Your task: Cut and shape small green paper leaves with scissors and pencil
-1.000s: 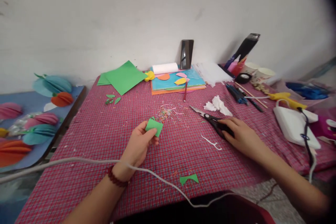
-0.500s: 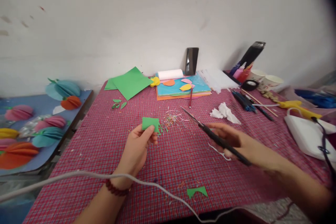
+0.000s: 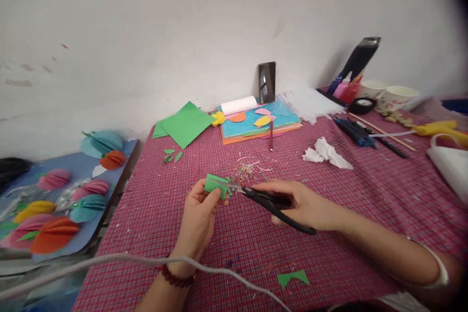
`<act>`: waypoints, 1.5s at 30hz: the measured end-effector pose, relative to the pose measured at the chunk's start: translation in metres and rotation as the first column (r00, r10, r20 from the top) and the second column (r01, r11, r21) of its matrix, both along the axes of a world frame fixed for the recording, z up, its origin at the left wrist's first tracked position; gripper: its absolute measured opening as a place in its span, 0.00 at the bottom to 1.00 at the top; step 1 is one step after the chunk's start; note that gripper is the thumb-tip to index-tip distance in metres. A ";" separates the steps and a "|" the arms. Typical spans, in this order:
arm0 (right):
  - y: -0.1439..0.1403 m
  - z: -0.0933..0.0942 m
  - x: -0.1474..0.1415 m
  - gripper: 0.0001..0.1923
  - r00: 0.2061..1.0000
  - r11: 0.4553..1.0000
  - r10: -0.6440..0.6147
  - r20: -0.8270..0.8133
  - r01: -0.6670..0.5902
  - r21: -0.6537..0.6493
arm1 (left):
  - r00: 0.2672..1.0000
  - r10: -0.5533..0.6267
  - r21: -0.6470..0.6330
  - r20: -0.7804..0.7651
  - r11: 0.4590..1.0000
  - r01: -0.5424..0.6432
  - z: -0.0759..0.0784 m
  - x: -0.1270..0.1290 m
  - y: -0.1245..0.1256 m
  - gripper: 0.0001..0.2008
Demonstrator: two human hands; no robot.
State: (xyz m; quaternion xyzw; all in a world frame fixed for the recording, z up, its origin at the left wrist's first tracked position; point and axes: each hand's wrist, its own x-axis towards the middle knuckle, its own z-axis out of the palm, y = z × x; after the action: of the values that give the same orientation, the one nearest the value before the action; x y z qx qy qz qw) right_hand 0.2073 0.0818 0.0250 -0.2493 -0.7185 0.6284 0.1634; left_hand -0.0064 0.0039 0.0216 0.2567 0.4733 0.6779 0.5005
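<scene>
My left hand (image 3: 199,217) pinches a small folded piece of green paper (image 3: 215,185) above the red checked tablecloth (image 3: 365,204). My right hand (image 3: 305,204) grips black-handled scissors (image 3: 272,201), whose blades point left and meet the right edge of the green piece. A red bead bracelet circles my left wrist. A pile of thin coloured paper shreds (image 3: 246,169) lies just beyond the hands.
A green offcut (image 3: 292,278) lies near the front edge, and a white cable (image 3: 109,265) crosses my left forearm. Green sheets (image 3: 185,124), a coloured paper stack (image 3: 258,122), a red pencil (image 3: 271,135), crumpled tissue (image 3: 325,152), pens and cups sit farther back. Paper fruit shapes (image 3: 54,204) lie at left.
My right hand lifted the scissors off the table and carried them left to the green paper. My left hand kept holding the paper, now tilted toward the blades.
</scene>
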 end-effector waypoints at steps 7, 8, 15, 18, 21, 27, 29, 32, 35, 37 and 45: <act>-0.003 -0.003 -0.001 0.31 1.000 0.997 0.008 -0.020 -0.006 0.080 | 1.000 0.001 -0.036 -0.022 0.999 -0.001 -0.004 0.003 0.002 0.06; -0.003 -0.003 -0.001 0.31 1.000 0.996 0.010 -0.013 -0.009 0.086 | 1.000 0.000 -0.033 -0.032 0.999 -0.001 -0.004 0.003 0.002 0.05; -0.001 -0.005 0.002 0.29 0.998 0.998 0.060 -0.018 -0.059 0.009 | 0.991 -0.014 -0.018 -0.136 1.000 0.012 -0.002 0.002 0.001 0.02; -0.001 -0.007 0.004 0.28 0.998 0.998 0.064 -0.024 -0.063 0.013 | 0.984 -0.043 -0.006 -0.171 0.999 0.042 -0.003 0.001 0.002 0.01; -0.002 -0.008 0.005 0.28 0.998 0.999 0.050 -0.024 -0.049 0.016 | 0.980 -0.061 0.011 -0.188 0.998 0.064 -0.004 0.001 0.001 0.01; -0.004 -0.011 0.008 0.29 0.999 0.999 0.027 -0.029 -0.026 0.039 | 0.978 -0.058 0.011 -0.199 0.998 0.061 -0.004 0.003 0.002 0.01; -0.004 -0.011 0.008 0.29 0.999 0.999 0.031 -0.030 -0.030 0.031 | 0.978 -0.054 0.007 -0.203 0.998 0.056 -0.003 0.004 0.002 0.02; -0.004 -0.011 0.008 0.29 0.998 0.999 0.042 -0.044 -0.041 0.004 | 0.977 -0.052 0.000 -0.205 0.999 0.053 -0.004 0.003 0.002 0.02; -0.004 -0.010 0.007 0.29 0.998 0.999 0.046 -0.053 -0.047 -0.014 | 0.978 -0.063 0.001 -0.199 0.998 0.064 -0.006 0.002 0.001 0.02; -0.003 -0.010 0.007 0.30 0.997 0.999 0.049 -0.051 -0.050 -0.020 | 0.978 -0.075 0.006 -0.194 0.997 0.078 -0.007 0.001 0.001 0.01; -0.004 -0.011 0.007 0.28 0.998 0.998 0.041 -0.043 -0.043 -0.048 | 0.977 -0.094 -0.003 -0.192 0.995 0.095 -0.008 0.002 0.001 0.01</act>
State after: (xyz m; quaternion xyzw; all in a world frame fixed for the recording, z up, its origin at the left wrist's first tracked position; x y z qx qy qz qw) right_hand 0.2147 0.0776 0.0140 -0.2249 -0.7044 0.6541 0.1590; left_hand -0.0039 0.0053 0.0141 0.3448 0.5044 0.6270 0.4833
